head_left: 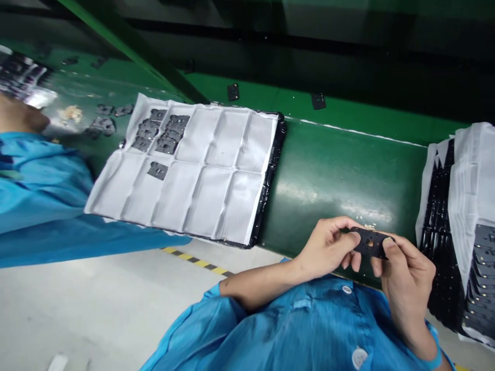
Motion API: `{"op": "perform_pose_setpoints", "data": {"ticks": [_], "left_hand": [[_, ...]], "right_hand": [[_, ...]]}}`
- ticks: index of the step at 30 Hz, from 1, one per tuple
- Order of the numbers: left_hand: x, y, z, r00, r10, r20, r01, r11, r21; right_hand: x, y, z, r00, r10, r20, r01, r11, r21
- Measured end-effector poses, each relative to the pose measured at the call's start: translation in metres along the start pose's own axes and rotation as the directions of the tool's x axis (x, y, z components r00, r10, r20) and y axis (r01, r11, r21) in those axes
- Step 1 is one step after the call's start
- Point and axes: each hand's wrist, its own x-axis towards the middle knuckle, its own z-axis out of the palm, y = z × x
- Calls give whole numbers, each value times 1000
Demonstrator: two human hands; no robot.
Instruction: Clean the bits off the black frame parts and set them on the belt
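Between my two hands is a small black flat plastic part (370,242) with a square hole near its middle. My left hand (334,245) pinches its left end between thumb and fingers. At the other end, my right hand (406,265) grips it the same way, thumb on top. Just behind the part, a few tiny pale bits (370,226) lie on the green bench. To the left rests a black tray lined with a white sheet (216,206), its compartments showing through. Several similar black parts (168,135) sit in its left compartments, and one single part (158,170) lies lower.
At the right stand stacked black trays with white liners (474,175), filled with dark parts. Loose parts (233,92) lie along the green bench (340,170). On the left are a co-worker's blue sleeve (42,180), a pale heap of bits (70,114) and a green post (135,49).
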Motion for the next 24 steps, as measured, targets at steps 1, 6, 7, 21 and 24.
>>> {"op": "perform_pose_setpoints", "data": {"ticks": [1, 6, 7, 21, 24], "left_hand": [[0, 0, 0, 1000, -3, 2, 3, 1000, -3], [1, 0, 0, 1000, 1, -26, -1, 1000, 15], [2, 0, -1, 999, 5, -36, -4, 1000, 27], [-4, -7, -3, 999, 24, -22, -23, 997, 68], [-3, -6, 0, 999, 22, -39, -20, 998, 60]], "right_hand": [[0, 0, 0, 1000, -12, -1, 12, 1000, -16], [-2, -4, 3, 999, -47, 7, 47, 998, -45], [-2, -6, 5, 997, -71, 9, 72, 996, -55], [-6, -8, 7, 966, -260, -2, 257, 956, -142], [-7, -6, 6, 967, -256, 2, 254, 959, -129]]}}
